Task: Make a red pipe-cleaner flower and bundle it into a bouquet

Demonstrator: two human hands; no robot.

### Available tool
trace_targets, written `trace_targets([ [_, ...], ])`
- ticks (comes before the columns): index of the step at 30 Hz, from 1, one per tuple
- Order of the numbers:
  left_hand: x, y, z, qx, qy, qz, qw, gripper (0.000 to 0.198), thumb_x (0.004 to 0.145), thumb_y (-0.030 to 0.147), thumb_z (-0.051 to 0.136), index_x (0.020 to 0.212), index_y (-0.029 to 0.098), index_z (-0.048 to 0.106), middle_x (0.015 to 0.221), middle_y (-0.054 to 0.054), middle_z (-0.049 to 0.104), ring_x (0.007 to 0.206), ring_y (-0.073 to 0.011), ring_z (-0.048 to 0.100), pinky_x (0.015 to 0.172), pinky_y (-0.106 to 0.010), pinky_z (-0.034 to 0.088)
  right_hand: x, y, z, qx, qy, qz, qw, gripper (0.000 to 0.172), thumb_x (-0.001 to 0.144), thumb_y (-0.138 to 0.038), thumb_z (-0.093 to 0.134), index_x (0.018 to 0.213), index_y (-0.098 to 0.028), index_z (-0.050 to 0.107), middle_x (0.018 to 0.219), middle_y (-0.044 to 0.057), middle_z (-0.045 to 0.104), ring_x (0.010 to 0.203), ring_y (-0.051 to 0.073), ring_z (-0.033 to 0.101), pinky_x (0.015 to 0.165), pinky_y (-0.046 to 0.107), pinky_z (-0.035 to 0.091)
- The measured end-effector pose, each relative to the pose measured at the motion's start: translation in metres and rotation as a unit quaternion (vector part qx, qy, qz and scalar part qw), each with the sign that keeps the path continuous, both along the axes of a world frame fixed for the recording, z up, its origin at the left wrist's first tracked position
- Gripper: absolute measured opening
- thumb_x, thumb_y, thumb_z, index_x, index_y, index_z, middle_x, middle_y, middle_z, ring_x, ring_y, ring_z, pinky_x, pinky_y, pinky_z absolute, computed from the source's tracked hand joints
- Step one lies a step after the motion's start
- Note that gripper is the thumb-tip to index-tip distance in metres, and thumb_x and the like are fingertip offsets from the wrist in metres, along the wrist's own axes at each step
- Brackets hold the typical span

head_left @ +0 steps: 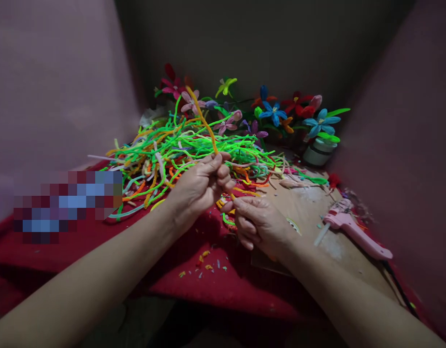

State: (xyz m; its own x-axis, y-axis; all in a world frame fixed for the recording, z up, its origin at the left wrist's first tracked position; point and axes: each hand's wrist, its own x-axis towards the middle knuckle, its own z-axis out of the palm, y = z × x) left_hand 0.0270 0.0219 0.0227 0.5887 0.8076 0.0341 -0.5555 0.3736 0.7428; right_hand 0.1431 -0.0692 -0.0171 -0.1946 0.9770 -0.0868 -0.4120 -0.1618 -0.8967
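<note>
An orange pipe cleaner [205, 123] runs between my two hands in the middle of the view, its upper end rising toward the back. My left hand [208, 181] pinches it between thumb and fingers, partway along its length. Lower and to the right, my right hand [257, 220] pinches its near end with thumb and forefinger. Behind my hands lies a big tangled heap of pipe cleaners [194, 145], mostly bright green, with orange, yellow, pink and pale ones mixed in.
Pipe-cleaner flowers [273, 112] stand along the back, near a white jar [319, 152]. A pink glue gun [360, 234] rests on a brown board [302, 203] at right. Small scraps [208, 266] dot the red cloth [165, 266]. A pixelated patch covers something at left.
</note>
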Motion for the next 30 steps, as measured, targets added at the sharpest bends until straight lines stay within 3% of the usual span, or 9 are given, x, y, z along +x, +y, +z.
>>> trace_targets([
  [4,-0.004,0.013,0.003,-0.049,-0.038,0.008,0.998,0.02,0.087,0.004,0.038,0.077,0.013,0.054,0.045,0.007,0.037,0.034,-0.0046,0.031,0.036,-0.016,0.028,-0.003,-0.003,-0.002,0.015,-0.029,0.017,0.999,0.025,0.083,-0.036,0.054,0.083,-0.013,0.064,0.033,-0.012,0.033,0.027,0.004,0.02,0.029,0.017,0.034],
  [9,-0.007,0.02,0.009,-0.079,-0.064,0.062,0.993,0.024,0.082,-0.001,0.035,0.071,0.015,0.05,0.043,0.008,0.031,0.031,-0.0043,0.024,0.033,-0.017,0.023,-0.011,-0.009,-0.002,0.062,-0.139,-0.047,0.987,0.027,0.084,-0.038,0.052,0.082,-0.014,0.063,0.034,-0.011,0.034,0.027,0.004,0.027,0.029,0.016,0.026],
  [13,-0.01,0.025,0.009,-0.084,-0.102,0.091,0.987,0.026,0.079,-0.005,0.035,0.07,0.016,0.048,0.043,0.008,0.03,0.031,-0.0043,0.024,0.033,-0.017,0.022,-0.013,-0.012,-0.003,0.071,-0.178,-0.064,0.979,0.028,0.084,-0.039,0.05,0.084,-0.014,0.063,0.035,-0.011,0.036,0.028,0.004,0.029,0.03,0.016,0.02],
  [18,-0.011,0.026,0.006,-0.08,-0.101,0.097,0.987,0.026,0.079,-0.005,0.035,0.069,0.016,0.048,0.043,0.008,0.031,0.032,-0.004,0.026,0.033,-0.016,0.023,-0.011,-0.012,-0.001,0.088,-0.2,-0.071,0.973,0.027,0.085,-0.038,0.049,0.083,-0.014,0.063,0.034,-0.01,0.037,0.028,0.004,0.032,0.033,0.017,0.022],
  [25,-0.013,0.021,0.015,-0.075,-0.098,0.109,0.986,0.029,0.085,-0.001,0.03,0.069,0.015,0.048,0.042,0.007,0.031,0.032,-0.0042,0.024,0.034,-0.017,0.024,-0.011,-0.011,0.001,0.051,-0.141,-0.057,0.987,0.027,0.084,-0.038,0.049,0.084,-0.015,0.062,0.033,-0.011,0.035,0.024,0.006,0.028,0.029,0.019,0.027],
  [30,-0.013,0.02,0.018,-0.088,-0.097,0.099,0.986,0.029,0.085,0.0,0.031,0.069,0.015,0.049,0.042,0.007,0.03,0.031,-0.0044,0.023,0.033,-0.017,0.022,-0.01,-0.017,-0.005,0.101,-0.237,-0.073,0.964,0.027,0.086,-0.04,0.05,0.078,-0.017,0.062,0.04,-0.008,0.035,0.032,0.005,0.031,0.034,0.02,0.023],
])
